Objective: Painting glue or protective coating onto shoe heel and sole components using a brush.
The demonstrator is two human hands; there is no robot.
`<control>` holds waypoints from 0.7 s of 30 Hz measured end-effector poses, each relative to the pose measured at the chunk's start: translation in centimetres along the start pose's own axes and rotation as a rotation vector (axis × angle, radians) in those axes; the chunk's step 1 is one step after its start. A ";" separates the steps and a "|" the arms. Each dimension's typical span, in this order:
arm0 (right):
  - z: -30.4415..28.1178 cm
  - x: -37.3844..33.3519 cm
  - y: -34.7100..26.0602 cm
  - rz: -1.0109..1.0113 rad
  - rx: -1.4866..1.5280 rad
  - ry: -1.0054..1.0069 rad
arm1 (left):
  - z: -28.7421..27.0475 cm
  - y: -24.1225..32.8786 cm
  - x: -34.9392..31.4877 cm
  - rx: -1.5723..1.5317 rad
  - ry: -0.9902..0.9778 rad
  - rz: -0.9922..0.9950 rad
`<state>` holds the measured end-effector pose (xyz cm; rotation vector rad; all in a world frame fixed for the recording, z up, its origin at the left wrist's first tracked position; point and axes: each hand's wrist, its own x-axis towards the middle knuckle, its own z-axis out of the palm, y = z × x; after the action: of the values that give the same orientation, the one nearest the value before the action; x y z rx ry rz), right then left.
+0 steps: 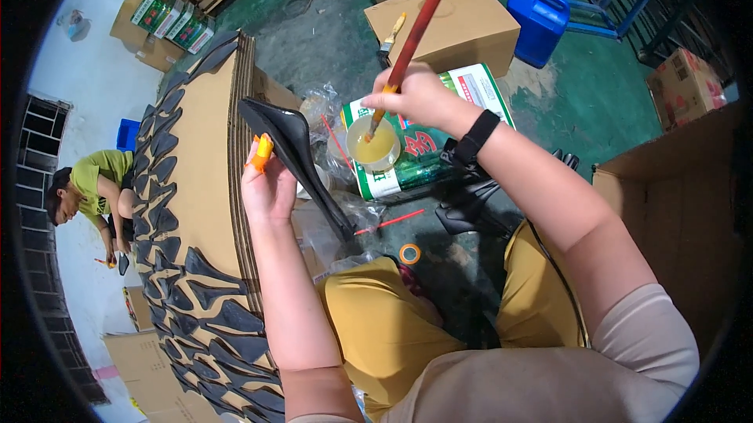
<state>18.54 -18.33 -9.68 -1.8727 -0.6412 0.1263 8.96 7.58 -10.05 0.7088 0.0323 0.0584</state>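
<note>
My left hand [271, 194] is closed on a long black shoe sole [302, 158], held tilted with its broad end up and its narrow end pointing down. Orange and yellow covers wrap a fingertip of that hand. In my right hand [423, 94] is a red-handled brush [412, 40], its bristle end dipped into a translucent cup [352, 141] of yellowish liquid. The cup rests on a green and white tin [416, 170] and stands just right of the sole. Part of my left fingers is hidden behind the sole.
Many black soles [230, 317] lie on stacked cardboard [205, 219] at left. Loose black soles [471, 207] are on the floor beside the tin. Beyond are cartons [463, 23], another brush [394, 29] and a blue jerrycan [537, 21]. A person [98, 188] works at far left.
</note>
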 end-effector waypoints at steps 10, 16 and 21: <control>1.3 1.5 1.8 -0.013 -0.132 0.098 | 0.1 -0.4 0.5 0.005 0.140 0.004; -2.8 0.5 -3.4 -0.034 0.491 0.220 | 1.0 -1.3 0.9 -0.106 0.244 0.002; -2.6 -0.2 -5.1 -0.151 0.666 0.279 | 2.4 -2.2 1.1 -0.181 0.233 -0.031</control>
<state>17.43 -19.34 -4.10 -1.1679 -0.4675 -0.0224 10.28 4.47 -9.66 0.5171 0.2585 0.1127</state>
